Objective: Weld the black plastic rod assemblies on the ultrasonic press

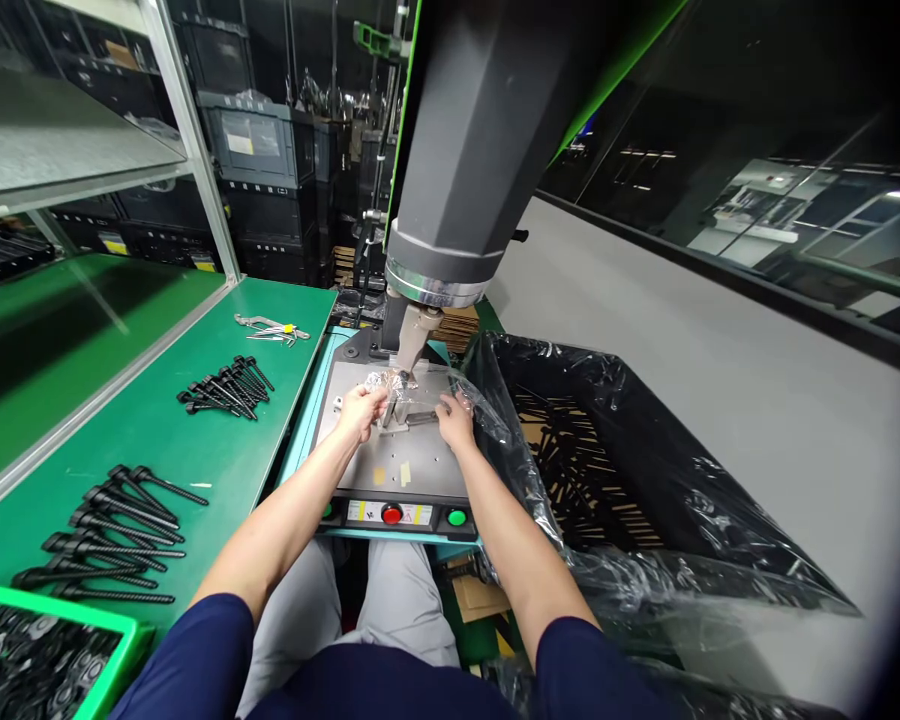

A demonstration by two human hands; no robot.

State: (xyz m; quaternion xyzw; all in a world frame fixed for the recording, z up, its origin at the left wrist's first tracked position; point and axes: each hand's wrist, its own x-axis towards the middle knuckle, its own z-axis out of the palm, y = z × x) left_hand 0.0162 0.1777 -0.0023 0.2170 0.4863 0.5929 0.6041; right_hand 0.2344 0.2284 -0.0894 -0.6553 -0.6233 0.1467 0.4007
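Both hands are at the metal fixture (394,424) under the press's welding horn (412,345). My left hand (363,408) is closed, thumb and fingers pinched together at the fixture's left side; what lies in the pinch is too small to make out. On the right, my right hand (456,420) has its fingers curled beside the end of a dark bar (422,418) in the fixture; whether it grips the bar cannot be told. Clear plastic (420,396) spans the gap between the hands, around the horn's tip.
A green bench (229,470) on the left carries black threaded rods with heads (120,525), a smaller rod group (229,388), pliers and hex keys (274,328). A green bin (131,640) holds black parts. Right stands a bag-lined box (615,400) of rods. Buttons (391,514) line the press front.
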